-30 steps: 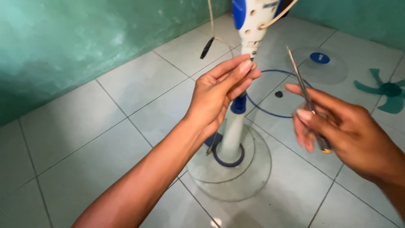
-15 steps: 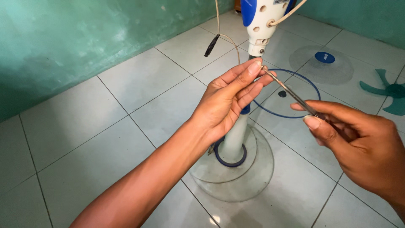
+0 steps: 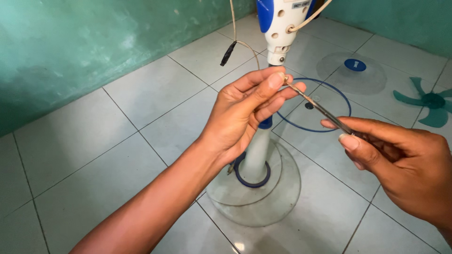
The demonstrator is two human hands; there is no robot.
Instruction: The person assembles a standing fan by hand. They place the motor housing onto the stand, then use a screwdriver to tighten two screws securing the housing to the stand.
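Left hand (image 3: 245, 110): fingertips pinched on something tiny, hidden, just below the white-and-blue plastic fan housing (image 3: 281, 23).
Right hand (image 3: 400, 162): grip closed on thin metal screwdriver (image 3: 318, 106), tip at left fingertips.
Progress: green fan blade (image 3: 431, 101) and clear guard (image 3: 353, 66) already off, on tiled floor (image 3: 117, 136); housing still on white pole (image 3: 258, 150).

Path beneath fan housing (image 3: 281, 23) blocked by white pole (image 3: 258, 150) and dangling cord (image 3: 234, 33); bare tile floor (image 3: 94, 150) left open toward green wall (image 3: 70, 47); rightward, passage cluttered by blue ring (image 3: 314, 104), clear disc (image 3: 352, 73), green blade (image 3: 431, 101).

Head-worn view, steeply downward, close
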